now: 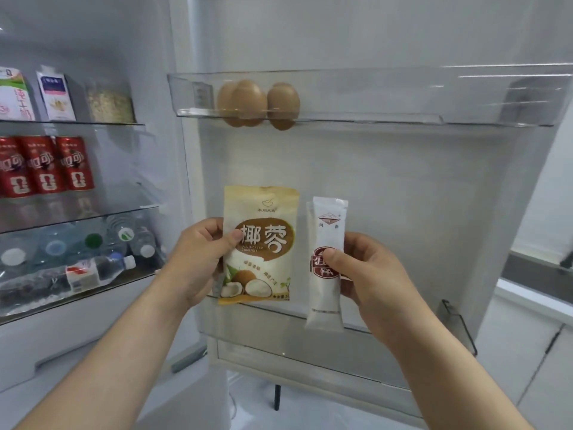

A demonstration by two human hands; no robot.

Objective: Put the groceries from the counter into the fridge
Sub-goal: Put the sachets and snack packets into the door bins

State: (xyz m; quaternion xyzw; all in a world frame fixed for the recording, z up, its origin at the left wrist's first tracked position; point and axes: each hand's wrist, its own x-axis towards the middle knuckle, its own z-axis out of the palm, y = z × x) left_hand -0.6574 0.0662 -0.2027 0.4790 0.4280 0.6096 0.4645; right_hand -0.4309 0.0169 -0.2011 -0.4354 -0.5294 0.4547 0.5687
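My left hand (198,259) pinches a yellow-and-white packet of desiccated coconut (259,246) by its left edge, upright, in front of the open fridge door (403,187). My right hand (369,268) grips a narrow white pouch with a red logo (325,265), also upright, just right of the coconut packet. Both packets hang just above the lower clear door bin (297,318). Three brown eggs (257,103) sit in the upper clear door bin (372,97).
Inside the fridge at left: cartons (37,94) and a jar of grains (110,103) on the top shelf, red cans (46,166) on the middle shelf, several water bottles (93,259) lower down. A counter edge (533,293) shows at far right.
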